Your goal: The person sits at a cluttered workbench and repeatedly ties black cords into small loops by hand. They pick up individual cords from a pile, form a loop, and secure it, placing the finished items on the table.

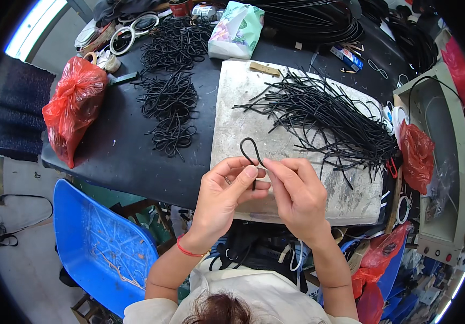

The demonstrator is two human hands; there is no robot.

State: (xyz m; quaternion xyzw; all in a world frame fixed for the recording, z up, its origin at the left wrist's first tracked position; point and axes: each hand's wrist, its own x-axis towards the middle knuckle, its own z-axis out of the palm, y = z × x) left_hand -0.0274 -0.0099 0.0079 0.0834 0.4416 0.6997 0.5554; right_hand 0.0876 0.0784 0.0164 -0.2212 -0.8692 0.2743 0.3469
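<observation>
Between fingertips (250, 171), looped black cord (256, 149)

Top: cream or off-white, plain, soft-looking cloth (267, 283) with loose folds; its lower part runs out of view
Left sleeve: short, the same pale cloth (150, 312), its edge around the upper arm, forearm bare below it
Right sleeve: pale too, only a sliver (345, 320) showing at the lower edge
Left wrist: a thin red cord bracelet (188, 251), with a small gold-toned bit at its inner side
Left hand (226, 189): ungloved, a small shiny band, seemingly a ring (227, 180), on one finger
Right hand (301, 194): ungloved, short nails, wrist bare
Hair: dark with a reddish-brown tint (221, 310), loose strands
</observation>
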